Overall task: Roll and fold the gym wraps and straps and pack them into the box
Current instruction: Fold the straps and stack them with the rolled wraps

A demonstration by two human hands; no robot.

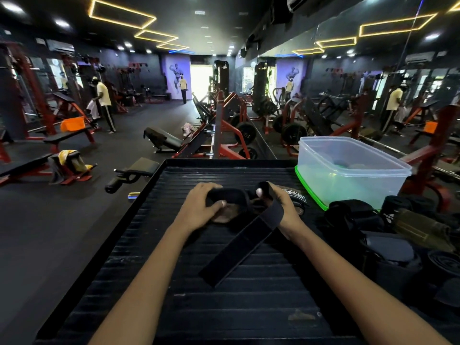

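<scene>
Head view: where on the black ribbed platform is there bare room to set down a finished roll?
The black ribbed platform is bare near its front edge, between the forearms, and along its left side beside the left hand. The right side is crowded: clear plastic box on a green lid, and a pile of black wraps.

Dim interior; yellow rectangular ceiling light strips (122,14) and a glaring bright doorway (200,82) supply light. Wide-angle distortion bends edges.
</scene>
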